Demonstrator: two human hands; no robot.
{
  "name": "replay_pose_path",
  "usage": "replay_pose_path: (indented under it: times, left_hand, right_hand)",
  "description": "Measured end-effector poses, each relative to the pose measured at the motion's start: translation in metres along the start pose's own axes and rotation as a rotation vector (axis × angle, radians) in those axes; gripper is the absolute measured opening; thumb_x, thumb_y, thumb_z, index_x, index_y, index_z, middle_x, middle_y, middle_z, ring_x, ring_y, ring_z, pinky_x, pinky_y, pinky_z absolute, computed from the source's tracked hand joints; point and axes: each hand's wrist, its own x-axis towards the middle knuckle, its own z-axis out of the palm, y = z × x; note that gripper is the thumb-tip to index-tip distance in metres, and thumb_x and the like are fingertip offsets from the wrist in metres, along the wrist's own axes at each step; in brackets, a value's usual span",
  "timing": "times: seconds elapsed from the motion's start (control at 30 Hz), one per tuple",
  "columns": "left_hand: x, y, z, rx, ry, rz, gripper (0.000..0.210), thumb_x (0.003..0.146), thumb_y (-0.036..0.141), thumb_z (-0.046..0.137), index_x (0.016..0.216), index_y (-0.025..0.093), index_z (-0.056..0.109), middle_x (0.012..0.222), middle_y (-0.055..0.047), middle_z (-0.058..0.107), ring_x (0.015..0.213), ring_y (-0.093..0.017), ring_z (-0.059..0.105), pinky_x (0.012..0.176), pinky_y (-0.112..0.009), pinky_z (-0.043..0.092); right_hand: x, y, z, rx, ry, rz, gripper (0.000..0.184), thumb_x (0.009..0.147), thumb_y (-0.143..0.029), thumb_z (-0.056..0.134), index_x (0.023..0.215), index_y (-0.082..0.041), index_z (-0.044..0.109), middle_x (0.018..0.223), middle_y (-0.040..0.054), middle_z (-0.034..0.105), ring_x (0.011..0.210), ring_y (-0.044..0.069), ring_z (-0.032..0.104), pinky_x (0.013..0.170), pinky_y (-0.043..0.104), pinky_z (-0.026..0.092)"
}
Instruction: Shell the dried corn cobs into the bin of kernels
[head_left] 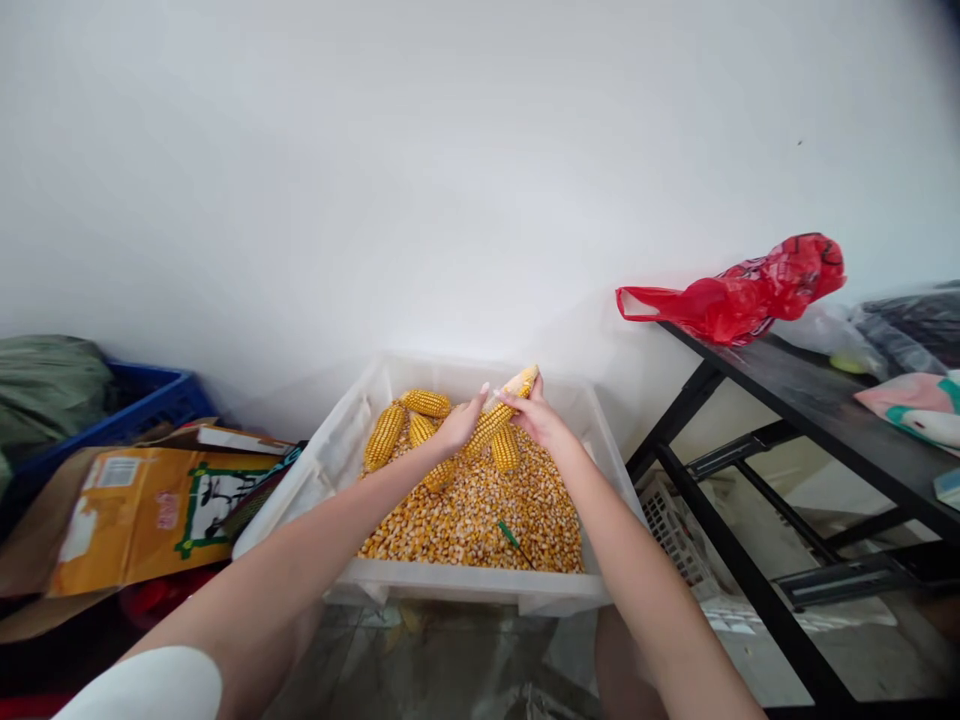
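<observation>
Two arms (322, 545) reach over one bin (465, 574), left hand (459, 427) and right hand (543, 420) gripping one corn cob (489, 424).

Cobs (385, 436) on kernels (457, 530) in tub (480, 571); table (825, 388) right

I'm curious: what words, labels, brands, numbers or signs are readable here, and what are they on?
None is readable.
Orange cardboard box: barcode label and pinkish mark, too small and blurred.
Dark item near its right edge: teal marks, unreadable.
Red plastic bag: dark print, too creased to read.
Translucent bin: no writing visible.
</observation>
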Motion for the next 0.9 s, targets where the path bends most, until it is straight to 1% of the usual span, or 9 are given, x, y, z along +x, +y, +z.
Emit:
replay_pose_path:
  times: [0.1, 0.2, 0.23, 0.3, 0.4, 0.5, 0.6, 0.77, 0.9]
  left_hand:
    - [-0.003, 0.007, -0.001, -0.107, -0.105, -0.027, 0.068, 0.075, 0.067, 0.034, 0.103, 0.011, 0.060, 0.089, -0.011, 0.067, 0.079, -0.025, 0.062, 0.067, -0.033, 0.048]
    - [-0.008, 0.013, -0.001, -0.134, -0.212, -0.038, 0.060, 0.075, 0.062, 0.042, 0.113, 0.018, 0.052, 0.100, -0.009, 0.064, 0.077, -0.022, 0.063, 0.055, -0.029, 0.048]
    - [-0.009, 0.014, 0.000, -0.128, -0.245, -0.037, 0.058, 0.075, 0.061, 0.043, 0.115, 0.020, 0.051, 0.101, -0.009, 0.063, 0.076, -0.022, 0.063, 0.051, -0.027, 0.047]
    - [-0.010, 0.012, 0.002, -0.114, -0.294, -0.032, 0.058, 0.076, 0.062, 0.041, 0.115, 0.021, 0.048, 0.098, -0.008, 0.063, 0.072, -0.021, 0.064, 0.045, -0.024, 0.044]
    - [-0.011, 0.007, 0.007, -0.080, -0.269, -0.033, 0.062, 0.076, 0.066, 0.034, 0.111, 0.017, 0.049, 0.085, -0.008, 0.064, 0.060, -0.018, 0.062, 0.039, -0.021, 0.036]
    - [-0.010, 0.003, 0.012, -0.084, -0.211, -0.033, 0.066, 0.077, 0.069, 0.027, 0.105, 0.015, 0.051, 0.076, -0.007, 0.063, 0.051, -0.015, 0.059, 0.034, -0.019, 0.028]
    - [-0.008, 0.000, 0.014, -0.127, -0.213, -0.063, 0.067, 0.077, 0.070, 0.021, 0.100, 0.015, 0.053, 0.072, -0.007, 0.064, 0.047, -0.015, 0.057, 0.032, -0.019, 0.024]
    - [-0.002, -0.009, 0.012, -0.175, -0.187, -0.113, 0.069, 0.079, 0.068, 0.015, 0.097, 0.014, 0.054, 0.064, -0.007, 0.063, 0.041, -0.015, 0.056, 0.033, -0.021, 0.028]
    - [-0.006, -0.005, 0.016, -0.114, -0.154, -0.061, 0.069, 0.080, 0.066, 0.016, 0.095, 0.012, 0.056, 0.063, -0.007, 0.064, 0.041, -0.015, 0.055, 0.033, -0.020, 0.028]
  right_hand:
    - [0.004, -0.002, -0.002, 0.047, 0.048, -0.066, 0.073, 0.050, -0.018, 0.073, 0.110, -0.035, 0.034, 0.084, -0.0062, 0.058, 0.074, 0.013, 0.060, 0.062, 0.028, 0.051]
    - [0.008, -0.005, -0.006, 0.118, 0.113, -0.108, 0.066, 0.052, -0.018, 0.073, 0.104, -0.034, 0.037, 0.083, -0.0079, 0.057, 0.072, 0.011, 0.059, 0.062, 0.025, 0.050]
    - [0.009, -0.005, -0.007, 0.136, 0.116, -0.114, 0.062, 0.053, -0.018, 0.073, 0.102, -0.032, 0.038, 0.081, -0.0081, 0.057, 0.071, 0.010, 0.058, 0.063, 0.024, 0.049]
    - [0.008, -0.006, -0.008, 0.145, 0.072, -0.102, 0.052, 0.056, -0.020, 0.072, 0.097, -0.028, 0.041, 0.079, -0.0069, 0.057, 0.070, 0.010, 0.058, 0.065, 0.025, 0.049]
    - [0.004, -0.006, -0.009, 0.121, -0.053, -0.037, 0.043, 0.060, -0.023, 0.070, 0.093, -0.026, 0.043, 0.080, -0.0039, 0.059, 0.073, 0.013, 0.058, 0.066, 0.029, 0.049]
    - [0.001, -0.004, -0.011, 0.124, -0.102, -0.022, 0.046, 0.059, -0.021, 0.069, 0.096, -0.027, 0.042, 0.082, -0.0048, 0.058, 0.075, 0.014, 0.058, 0.067, 0.029, 0.049]
    - [0.003, 0.001, -0.010, 0.128, -0.041, -0.053, 0.052, 0.058, -0.018, 0.070, 0.098, -0.029, 0.040, 0.080, -0.0069, 0.056, 0.073, 0.011, 0.057, 0.068, 0.026, 0.048]
    - [0.006, 0.009, 0.000, 0.090, 0.098, -0.099, 0.061, 0.055, -0.018, 0.073, 0.102, -0.030, 0.036, 0.080, -0.0070, 0.054, 0.069, 0.010, 0.057, 0.064, 0.024, 0.048]
    - [0.009, 0.014, 0.007, 0.035, 0.271, -0.110, 0.065, 0.052, -0.020, 0.075, 0.101, -0.030, 0.033, 0.077, -0.0072, 0.053, 0.064, 0.011, 0.057, 0.059, 0.024, 0.049]
